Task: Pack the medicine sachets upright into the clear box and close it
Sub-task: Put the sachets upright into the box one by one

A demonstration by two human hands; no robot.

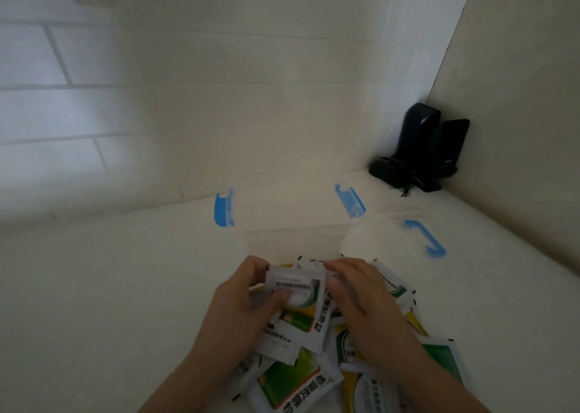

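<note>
A heap of medicine sachets [295, 378], white with green and yellow print, lies on the white table near me. My left hand [241, 306] grips a small stack of sachets [296, 287] held on edge, thumb on the front one. My right hand [364, 290] rests against the stack's right side, fingers curled over its top. Just behind the hands stands the clear box [292, 224], open, with a blue latch [223, 210] on its left end and another [351, 200] on its right. Its clear lid [392, 237] with a blue latch [428, 240] lies to the right.
A black device with a stand and cables [423, 152] sits in the far right corner against the walls. A tiled wall runs behind the table, and a plain wall closes the right side.
</note>
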